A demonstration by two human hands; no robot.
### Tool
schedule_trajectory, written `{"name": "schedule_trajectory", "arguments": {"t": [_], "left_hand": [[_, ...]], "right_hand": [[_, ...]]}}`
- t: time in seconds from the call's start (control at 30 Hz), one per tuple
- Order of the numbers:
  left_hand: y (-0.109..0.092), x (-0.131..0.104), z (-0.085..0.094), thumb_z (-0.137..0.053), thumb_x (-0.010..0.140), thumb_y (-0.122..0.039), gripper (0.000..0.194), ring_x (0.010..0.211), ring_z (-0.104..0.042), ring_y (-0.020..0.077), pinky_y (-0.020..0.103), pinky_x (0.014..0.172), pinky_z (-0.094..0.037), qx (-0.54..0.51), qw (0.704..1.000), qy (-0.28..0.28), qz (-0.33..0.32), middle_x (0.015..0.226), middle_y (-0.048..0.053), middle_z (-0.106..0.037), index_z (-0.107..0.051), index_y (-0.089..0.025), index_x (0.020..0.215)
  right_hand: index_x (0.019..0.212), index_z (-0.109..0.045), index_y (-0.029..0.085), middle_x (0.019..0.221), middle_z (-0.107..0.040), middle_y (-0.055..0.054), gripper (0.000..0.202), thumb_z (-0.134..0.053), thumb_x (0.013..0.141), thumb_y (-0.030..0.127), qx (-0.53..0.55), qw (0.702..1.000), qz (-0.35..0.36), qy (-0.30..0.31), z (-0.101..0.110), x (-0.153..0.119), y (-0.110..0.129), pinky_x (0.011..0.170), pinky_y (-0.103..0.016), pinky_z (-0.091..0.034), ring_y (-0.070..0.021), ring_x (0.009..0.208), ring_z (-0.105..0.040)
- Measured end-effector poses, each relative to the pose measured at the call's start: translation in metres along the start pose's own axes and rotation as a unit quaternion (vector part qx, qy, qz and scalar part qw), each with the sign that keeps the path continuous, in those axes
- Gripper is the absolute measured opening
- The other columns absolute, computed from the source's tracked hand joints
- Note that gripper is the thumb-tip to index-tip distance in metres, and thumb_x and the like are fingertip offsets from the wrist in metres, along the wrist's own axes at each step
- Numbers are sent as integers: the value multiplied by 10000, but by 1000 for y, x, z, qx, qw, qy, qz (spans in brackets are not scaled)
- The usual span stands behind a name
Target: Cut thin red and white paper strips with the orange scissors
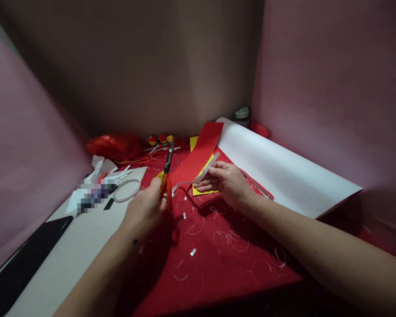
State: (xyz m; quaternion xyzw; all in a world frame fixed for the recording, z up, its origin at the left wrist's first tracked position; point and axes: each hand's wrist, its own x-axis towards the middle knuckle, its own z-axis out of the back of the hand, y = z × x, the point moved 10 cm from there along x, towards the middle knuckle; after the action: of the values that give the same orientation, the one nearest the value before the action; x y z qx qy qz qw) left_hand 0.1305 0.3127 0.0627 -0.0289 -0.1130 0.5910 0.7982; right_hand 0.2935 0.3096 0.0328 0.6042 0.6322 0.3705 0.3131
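A red plastic bag (114, 147) slumps at the back, its contents hidden from me; the pale-lidded bottle (242, 114) (I can't see inside that either) stands partly behind the white sheet (277, 163). A pixelated patch (94, 195) masks things on my left. My left hand (147, 200) grips orange-and-yellow scissors (167, 166); my right hand (232, 182) pinches a narrow whitish strip (203, 175) above the red cloth (191, 233), its thinner end curving leftward.
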Motion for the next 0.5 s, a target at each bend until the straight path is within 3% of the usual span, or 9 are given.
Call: {"name": "schedule_trajectory", "arguments": {"t": [0.1,0.17,0.33,0.5], "left_hand": [[-11,1,2,-478,786,-346,237,818,-595,180,284,696,-450,-227,973,-21,-39,983,64,-632,-499,-192,965],[-19,0,-1,-515,773,-356,291,779,-589,158,277,668,-458,-321,946,-11,-47,1006,58,-621,-512,-180,1005],[-35,1,-12,-574,746,-350,329,659,-566,120,267,608,-458,-413,909,25,-47,887,38,-615,-521,-152,1003],[-31,1,-24,-596,725,-365,333,491,-498,91,237,485,-420,-461,885,60,0,630,-33,-552,-481,-149,950]], "right_hand": [[662,-500,175,562,-615,-41,101,-508,762,183,-12,1000,-2,5,-2,-1,0,595,-367,-551,-182,548,-649],[677,-510,178,580,-626,-44,86,-517,760,199,-17,1000,0,13,-4,-2,-1,600,-364,-552,-180,558,-647],[692,-521,180,611,-634,-42,85,-566,741,234,-33,999,5,34,-8,-4,-3,611,-347,-548,-172,569,-646],[696,-532,170,668,-630,-41,71,-580,730,209,-50,998,22,20,-6,-5,-1,551,-319,-535,-152,522,-632]]}}
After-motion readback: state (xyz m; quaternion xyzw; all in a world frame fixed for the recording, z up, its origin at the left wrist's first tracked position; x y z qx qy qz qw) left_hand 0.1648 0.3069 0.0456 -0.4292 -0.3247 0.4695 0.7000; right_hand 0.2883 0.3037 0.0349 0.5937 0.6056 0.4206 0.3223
